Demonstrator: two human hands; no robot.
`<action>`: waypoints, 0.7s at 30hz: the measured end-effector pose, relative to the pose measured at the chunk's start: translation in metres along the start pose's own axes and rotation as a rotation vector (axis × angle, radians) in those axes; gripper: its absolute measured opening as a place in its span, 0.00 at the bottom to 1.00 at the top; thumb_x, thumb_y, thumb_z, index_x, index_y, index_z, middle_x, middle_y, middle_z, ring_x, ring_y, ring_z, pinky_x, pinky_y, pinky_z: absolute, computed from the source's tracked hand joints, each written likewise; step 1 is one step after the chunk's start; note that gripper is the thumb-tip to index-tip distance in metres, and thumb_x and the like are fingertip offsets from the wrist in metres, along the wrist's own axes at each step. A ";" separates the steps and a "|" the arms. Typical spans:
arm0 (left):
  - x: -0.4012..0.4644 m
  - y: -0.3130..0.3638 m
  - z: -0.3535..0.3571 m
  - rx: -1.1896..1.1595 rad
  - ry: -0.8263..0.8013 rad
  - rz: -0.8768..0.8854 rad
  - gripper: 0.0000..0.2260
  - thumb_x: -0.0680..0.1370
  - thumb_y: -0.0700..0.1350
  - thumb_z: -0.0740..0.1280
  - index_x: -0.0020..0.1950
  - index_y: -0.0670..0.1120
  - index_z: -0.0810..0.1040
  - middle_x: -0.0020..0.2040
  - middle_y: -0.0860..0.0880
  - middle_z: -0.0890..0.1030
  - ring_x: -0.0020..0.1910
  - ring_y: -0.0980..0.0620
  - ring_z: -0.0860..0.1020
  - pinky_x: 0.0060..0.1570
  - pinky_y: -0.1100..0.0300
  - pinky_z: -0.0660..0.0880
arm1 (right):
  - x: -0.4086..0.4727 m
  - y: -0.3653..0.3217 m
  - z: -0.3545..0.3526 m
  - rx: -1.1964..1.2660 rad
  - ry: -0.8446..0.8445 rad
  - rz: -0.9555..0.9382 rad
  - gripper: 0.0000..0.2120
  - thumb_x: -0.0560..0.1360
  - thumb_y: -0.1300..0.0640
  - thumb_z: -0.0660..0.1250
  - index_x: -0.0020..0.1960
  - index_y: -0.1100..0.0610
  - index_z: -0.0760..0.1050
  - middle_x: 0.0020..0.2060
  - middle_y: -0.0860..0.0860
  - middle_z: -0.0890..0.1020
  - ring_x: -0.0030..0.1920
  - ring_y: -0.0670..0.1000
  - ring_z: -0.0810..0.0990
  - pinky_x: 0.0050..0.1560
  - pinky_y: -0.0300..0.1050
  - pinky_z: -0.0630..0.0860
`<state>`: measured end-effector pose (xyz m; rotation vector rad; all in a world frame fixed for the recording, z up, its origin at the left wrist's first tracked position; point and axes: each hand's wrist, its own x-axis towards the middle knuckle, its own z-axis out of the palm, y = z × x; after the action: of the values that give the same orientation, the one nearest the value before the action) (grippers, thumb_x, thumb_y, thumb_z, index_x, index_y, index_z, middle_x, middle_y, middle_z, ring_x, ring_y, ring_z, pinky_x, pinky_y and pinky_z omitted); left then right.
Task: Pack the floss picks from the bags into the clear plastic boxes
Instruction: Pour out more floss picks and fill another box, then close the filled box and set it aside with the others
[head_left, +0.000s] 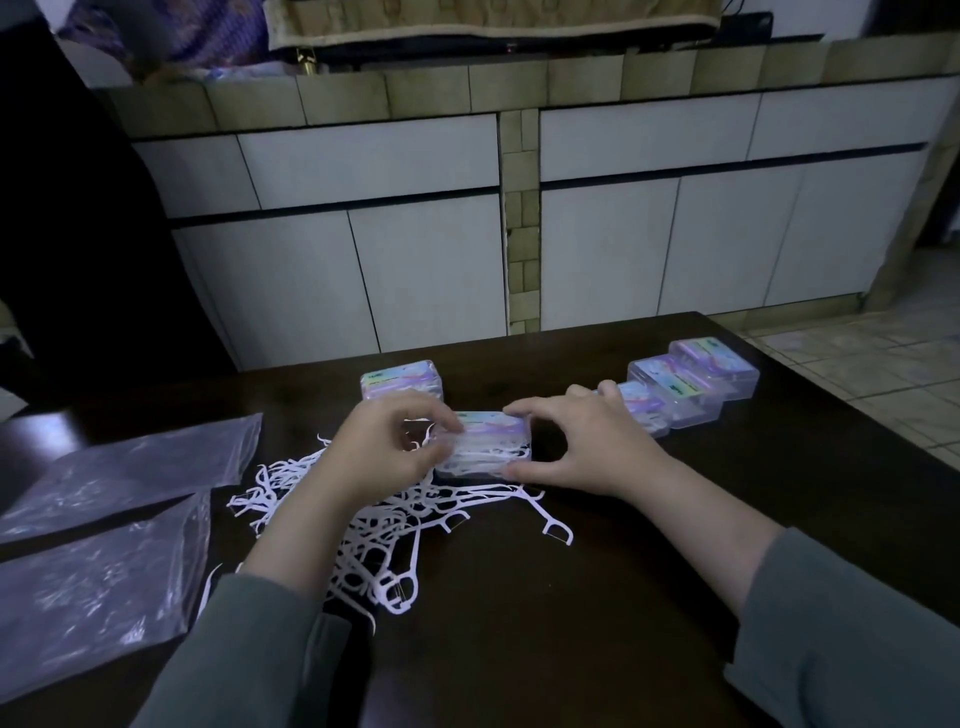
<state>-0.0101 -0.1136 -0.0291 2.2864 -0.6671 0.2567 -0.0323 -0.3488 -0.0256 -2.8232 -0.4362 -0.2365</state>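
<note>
While both hands, left (387, 449) and right (582, 441), pinch the clear plastic box (488, 444) at its ends above the loose floss picks (395, 525) on the table (597, 597), it looks light, rigid, slick—best gripped by short edges.

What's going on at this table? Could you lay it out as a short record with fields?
Activity: packing floss picks into clear boxes
Left hand: grips the left end of the box being filled
Right hand: holds that box's right end
Loose floss picks: white pile on the dark table, in front of the box
Other boxes: one behind, a row at right
Plastic bags: two, lying flat at left
</note>
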 end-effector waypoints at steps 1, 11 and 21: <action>0.000 0.000 0.002 0.047 -0.010 0.012 0.09 0.73 0.43 0.74 0.45 0.58 0.82 0.50 0.61 0.81 0.47 0.61 0.78 0.44 0.66 0.75 | 0.001 0.001 0.001 -0.030 0.015 -0.016 0.33 0.71 0.30 0.64 0.72 0.38 0.63 0.56 0.43 0.74 0.49 0.43 0.58 0.51 0.43 0.57; 0.010 0.005 0.025 0.235 -0.013 0.048 0.09 0.69 0.51 0.76 0.49 0.56 0.83 0.53 0.56 0.78 0.55 0.57 0.74 0.56 0.54 0.75 | 0.010 0.016 0.013 -0.091 0.066 -0.063 0.33 0.71 0.29 0.60 0.72 0.41 0.66 0.61 0.43 0.78 0.53 0.43 0.66 0.54 0.47 0.60; 0.004 0.025 0.034 0.371 0.029 -0.031 0.09 0.72 0.50 0.74 0.51 0.51 0.82 0.55 0.53 0.75 0.57 0.53 0.73 0.55 0.54 0.75 | 0.002 0.012 0.012 -0.080 0.056 -0.035 0.33 0.72 0.30 0.62 0.74 0.41 0.63 0.65 0.43 0.74 0.61 0.47 0.66 0.60 0.49 0.60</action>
<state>-0.0203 -0.1539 -0.0374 2.6374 -0.6084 0.4284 -0.0251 -0.3554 -0.0390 -2.8805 -0.4746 -0.3474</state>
